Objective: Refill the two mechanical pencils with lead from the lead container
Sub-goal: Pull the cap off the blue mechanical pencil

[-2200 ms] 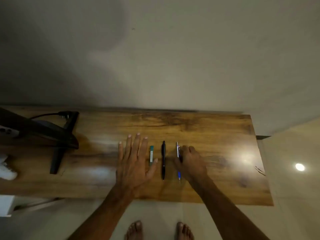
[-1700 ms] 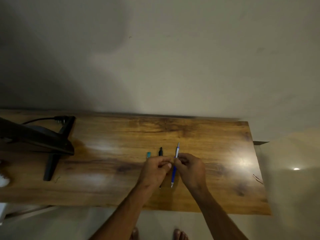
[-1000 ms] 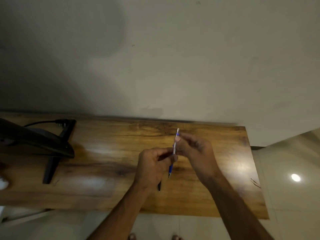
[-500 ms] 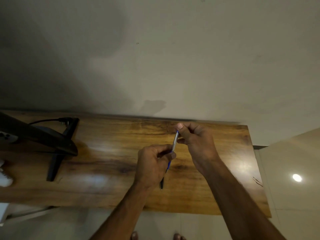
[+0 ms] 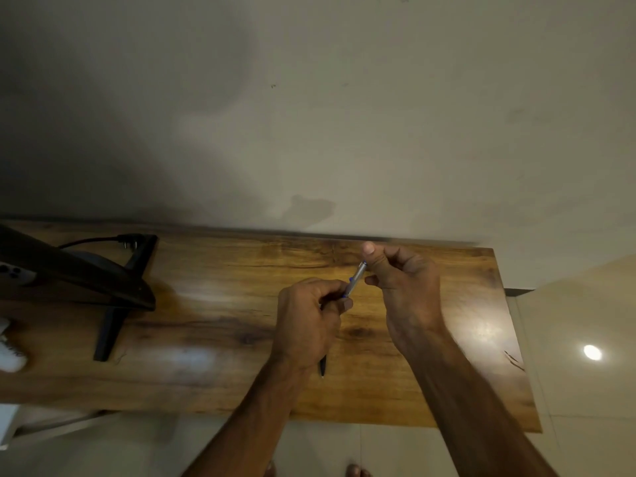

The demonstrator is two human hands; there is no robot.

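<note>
Silver-blue pencil (image 5: 356, 278) held tilted above the middle of the tabletop (image 5: 206, 339). Left hand (image 5: 308, 325) curled tight round its lower barrel. Right hand (image 5: 406, 290) pinches its cap end, thumb and fingertips. Black pencil (image 5: 322, 366) lies on the tabletop, mostly hidden beneath the left hand.
</note>
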